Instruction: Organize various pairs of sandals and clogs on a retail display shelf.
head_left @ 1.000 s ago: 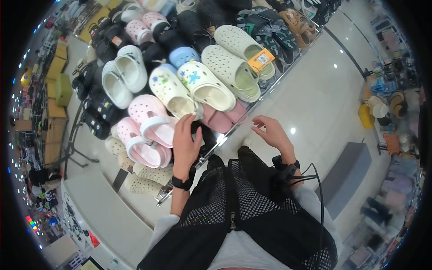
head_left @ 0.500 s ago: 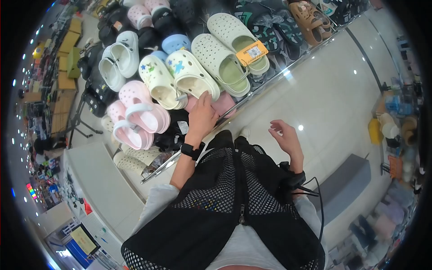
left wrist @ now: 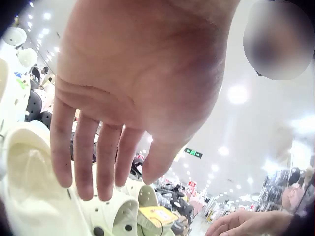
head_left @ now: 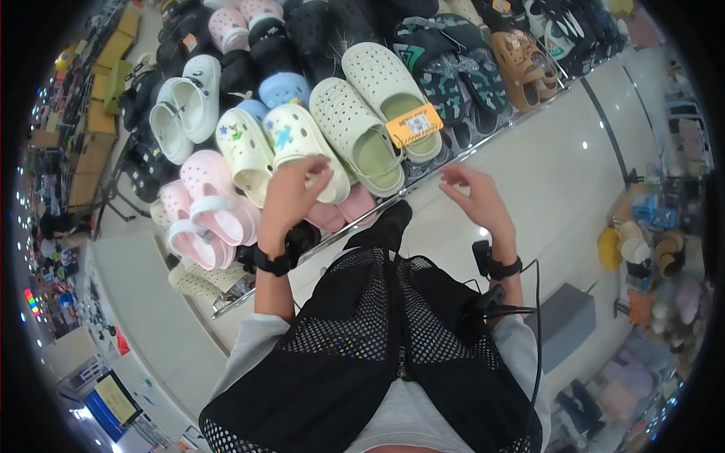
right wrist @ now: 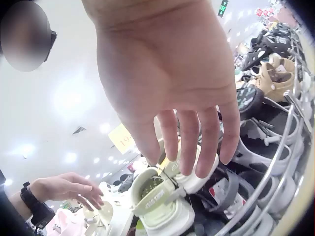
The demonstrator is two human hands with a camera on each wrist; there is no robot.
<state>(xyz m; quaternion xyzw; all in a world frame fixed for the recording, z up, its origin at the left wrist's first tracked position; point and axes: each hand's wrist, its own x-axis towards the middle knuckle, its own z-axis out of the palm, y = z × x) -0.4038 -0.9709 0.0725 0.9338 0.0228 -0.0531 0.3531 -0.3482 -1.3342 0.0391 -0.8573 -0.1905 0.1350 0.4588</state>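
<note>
My left hand point(head_left: 291, 198) hovers over the heel end of a pair of cream clogs point(head_left: 293, 130) trimmed with small blue and green charms. Its fingers hang loose and hold nothing, as the left wrist view also shows, with a cream clog point(left wrist: 37, 182) beside the fingers. Pale green clogs point(head_left: 340, 109) with an orange tag point(head_left: 414, 124) sit to the right of the cream pair. Just off their heels, over the rack's edge, is my right hand point(head_left: 479, 198), fingers relaxed and nothing in them. Pink slides point(head_left: 358, 204) lie under the cream clogs' heels.
Pink clogs point(head_left: 205, 174) and white clogs point(head_left: 195, 98) lie left of the cream pair. A metal rail point(head_left: 355, 223) edges the rack. Camouflage shoes point(head_left: 453, 72) and brown clogs point(head_left: 521, 68) are farther right. A grey bench point(head_left: 566, 326) stands behind on the right.
My left hand reached to the cream clog's heel half a second ago and has since come away, back and left. My right hand has moved up toward the pale green clogs. The head view has shifted.
</note>
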